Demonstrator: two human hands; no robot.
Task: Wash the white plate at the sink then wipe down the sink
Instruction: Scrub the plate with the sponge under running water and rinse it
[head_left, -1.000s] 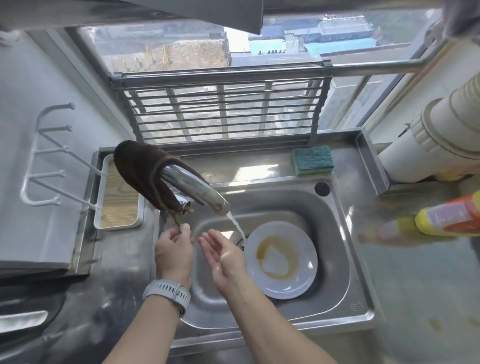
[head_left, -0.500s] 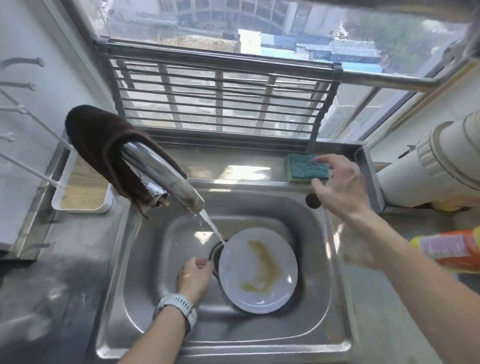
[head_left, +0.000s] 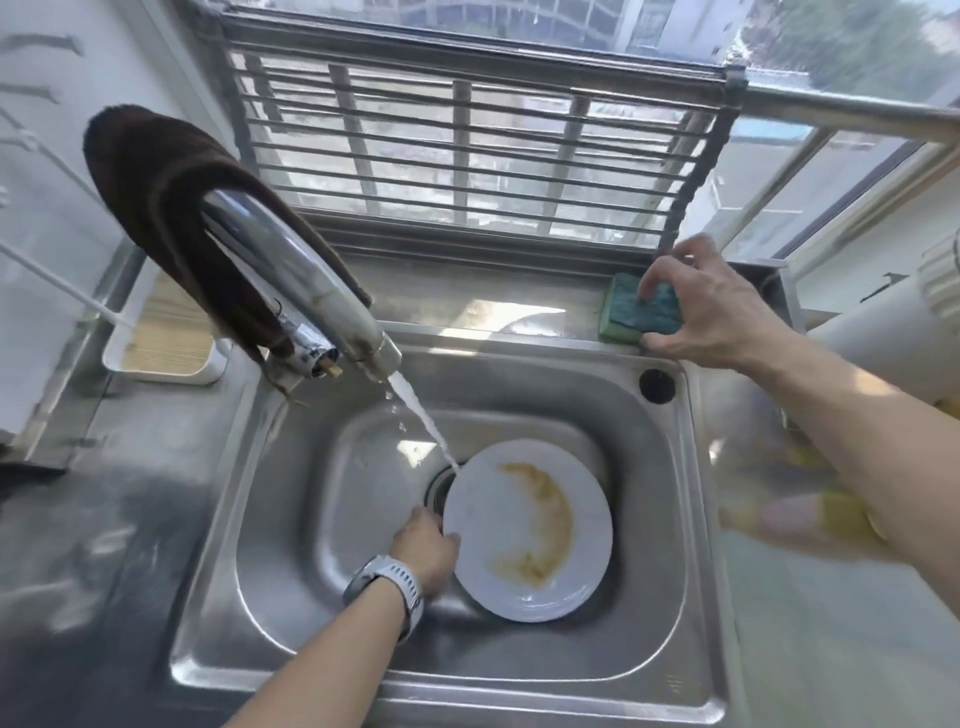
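Bright daylight from the window (head_left: 467, 156), glare on the steel sink (head_left: 519, 670), wide-angle bending, blurred right edge

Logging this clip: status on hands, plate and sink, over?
Left hand grips white plate rim in sink. Right hand pinches sponge on ledge. Tap water running; plate stained. Nothing blocking.

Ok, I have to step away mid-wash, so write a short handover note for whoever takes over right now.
Left hand: holds the near-left rim of the white plate, which is in the sink.
Right hand: grips the green sponge on the ledge behind the basin.
Faucet: running, stream landing at the plate's far-left edge by the drain.
Done: water on, plate in place, sponge in the grip.
Left: scrub off the brown residue, rinse, then wipe down the sink. A dark cloth hangs over the faucet.
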